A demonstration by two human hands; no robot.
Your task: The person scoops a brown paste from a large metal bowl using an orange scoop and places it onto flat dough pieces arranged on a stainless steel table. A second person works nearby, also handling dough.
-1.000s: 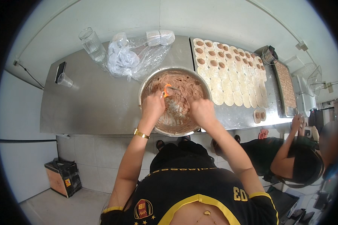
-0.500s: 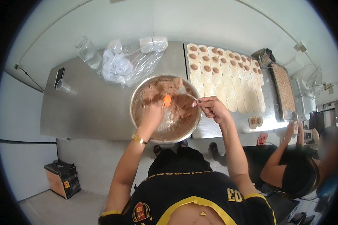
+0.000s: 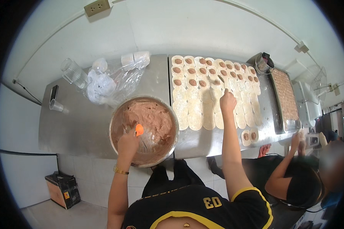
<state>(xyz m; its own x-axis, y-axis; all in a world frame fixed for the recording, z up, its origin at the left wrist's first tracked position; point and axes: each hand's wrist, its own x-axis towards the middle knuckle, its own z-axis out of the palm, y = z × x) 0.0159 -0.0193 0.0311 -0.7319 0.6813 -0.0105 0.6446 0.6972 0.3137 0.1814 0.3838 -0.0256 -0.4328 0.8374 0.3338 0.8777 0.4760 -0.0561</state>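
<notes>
A large metal bowl (image 3: 175, 143) of pinkish-brown minced filling (image 3: 151, 114) stands at the table's front edge. Inside it, my left hand (image 3: 128, 145) is closed on a tool with a rounded orange end (image 3: 139, 129); the rest of the tool is mostly hidden. My right hand (image 3: 228, 102) reaches out over rows of pale round dough wrappers (image 3: 183, 119), closed on a spoon (image 3: 221, 79). The spoon's tip is at a small mound of filling (image 3: 216, 82) in the third row. The back rows carry similar mounds; the nearer wrappers are bare.
Two filled wrappers (image 3: 250, 136) lie apart near the front edge. Left of the bowl are a clear plastic bag (image 3: 122, 86), a glass pitcher (image 3: 73, 72), a plastic cup (image 3: 56, 105) and a phone (image 3: 54, 92). Rightward stand a metal pail (image 3: 263, 65), a full tray (image 3: 284, 95) and a co-worker (image 3: 294, 179).
My right hand has carried the spoon from over the bowl out to the wrappers. The left hand stays in the bowl with the orange-ended tool. The whole view has shifted.
</notes>
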